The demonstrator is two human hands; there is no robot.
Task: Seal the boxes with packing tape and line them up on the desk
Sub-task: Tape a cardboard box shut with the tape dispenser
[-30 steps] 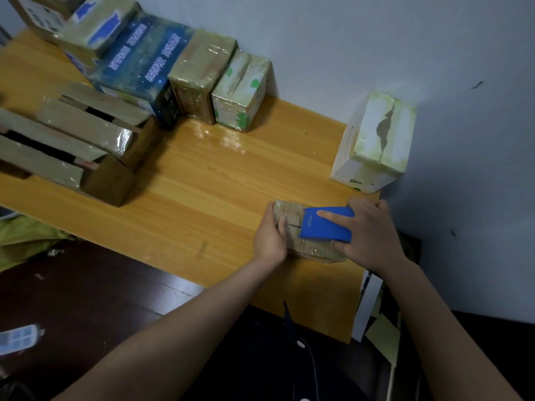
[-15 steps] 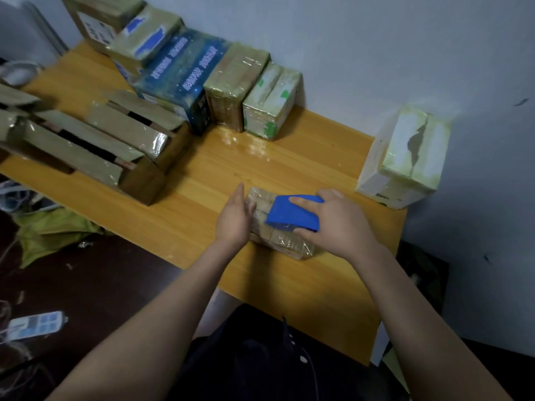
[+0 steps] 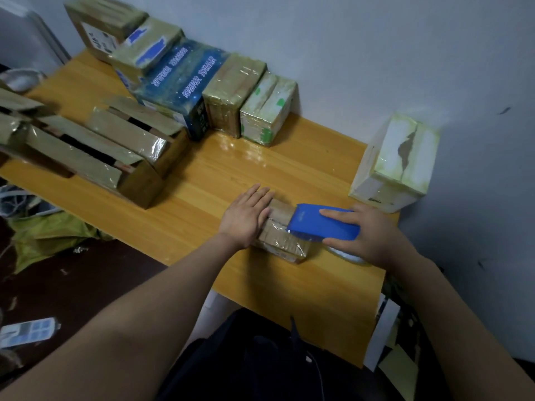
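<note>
Pale wall closes off the far side and the right end of the wooden desk, and from the head camera, the only view I have, the desk's near edge runs diagonally just below my wrists.

My left hand lies flat, fingers straight and together, palm down on the left end of the small brown box; it presses the box rather than grips it. That box sits near the desk's front edge, between my two hands, wrapped in shiny clear tape.

My right hand is closed around the blue tape dispenser, index finger stretched along its top, thumb on its near side. The dispenser's front edge rests on the box's right half, and a roll of clear tape shows under my palm.

Beyond my right fingertips a white box stands at the desk's right end, near the knuckles but not touching.

Beyond my left fingertips lies a broad bare stretch of wood, the widest open room on the desk. It ends at a row of taped boxes along the wall. Left of that hand, well apart, stand open cardboard boxes with flaps up. Below the near edge is dark floor.
</note>
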